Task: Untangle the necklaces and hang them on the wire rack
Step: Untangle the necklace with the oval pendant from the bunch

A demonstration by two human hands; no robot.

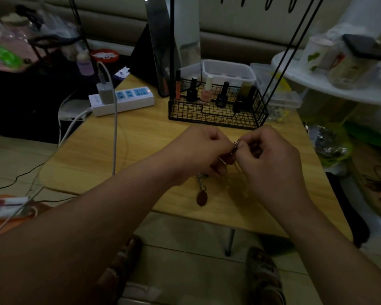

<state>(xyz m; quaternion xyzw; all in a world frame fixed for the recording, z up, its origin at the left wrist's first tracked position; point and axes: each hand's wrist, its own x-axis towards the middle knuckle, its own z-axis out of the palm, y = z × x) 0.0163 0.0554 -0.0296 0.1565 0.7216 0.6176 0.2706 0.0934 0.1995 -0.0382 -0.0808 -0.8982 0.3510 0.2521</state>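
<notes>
Thin silvery metal chain: the tangled necklaces [234, 150] are held up in the gap between both hands, with the knot pinched from either side. The left hand [198, 150] is curled, thumb and forefinger pinched on the chain. The right hand [271, 159] is likewise curled, fingertips pinched on the same knot, and the two hands are almost touching. A loose end is seen hanging under the left hand, with a clasp and a reddish-brown oval pendant [201, 198] rested on the wooden table [97, 164] just below that hand. The number of strands in the knot cannot be told; too dim, too small.

Handling, as judged: very light, limp, no stiffness. The links are fine, easily kinked or snapped if pulled hard, and slippery in fingertips. The pendant is the only real weight and is likely to swing. Hold is best taken close to the knot, with loops teased apart rather than tugged; for hanging, the chain is better taken near the clasp.

Just beyond the knuckles of both hands a black wire rack [216, 115] is stood, its basket filled with nail polish bottles [207, 91]. A white power strip [123, 100] is placed further off, past the left hand.
</notes>
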